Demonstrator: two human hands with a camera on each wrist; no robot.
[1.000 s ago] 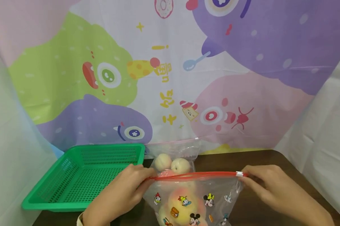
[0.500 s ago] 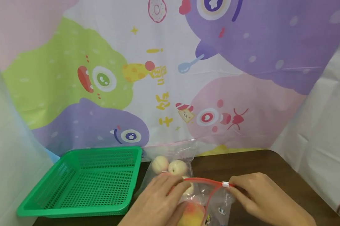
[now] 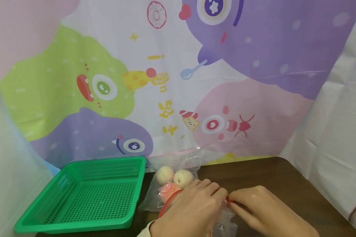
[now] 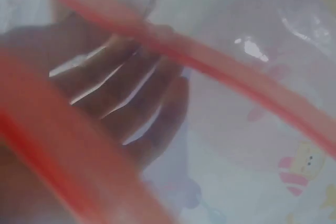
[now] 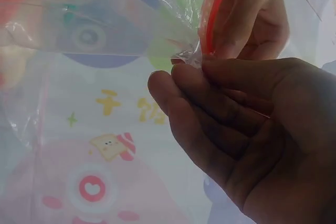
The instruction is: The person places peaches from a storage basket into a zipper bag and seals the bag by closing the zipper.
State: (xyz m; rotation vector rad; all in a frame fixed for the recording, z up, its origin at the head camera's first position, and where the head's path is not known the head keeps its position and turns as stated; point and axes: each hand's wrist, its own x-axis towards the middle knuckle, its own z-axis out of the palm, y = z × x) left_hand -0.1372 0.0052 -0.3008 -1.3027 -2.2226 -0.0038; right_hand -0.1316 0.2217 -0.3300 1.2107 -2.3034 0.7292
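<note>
A clear zip bag (image 3: 222, 227) with a red zip strip and small cartoon prints is between my hands at the lower middle of the head view. Over its red edge my left hand (image 3: 191, 209) holds the bag near the zip's right end, covering most of it. Right beside it, my right hand (image 3: 264, 210) pinches the corner of the same bag between thumb and fingertips. The right wrist view shows the red zip strip (image 5: 212, 14) bending where both hands meet. In the left wrist view, two red strips (image 4: 220, 80) stand apart; fingers (image 4: 131, 98) show through film.
Behind the hands lies a second clear bag (image 3: 151, 200) with peaches (image 3: 184, 178) in it. A green mesh basket (image 3: 127, 223) stands on the left of the dark wooden table (image 3: 255, 171). A cartoon cloth (image 3: 172, 98) hangs at the back.
My left hand has moved right along the bag's red strip, from its left end to beside my right hand. The bag's mouth has gone from flat and straight to bent.
</note>
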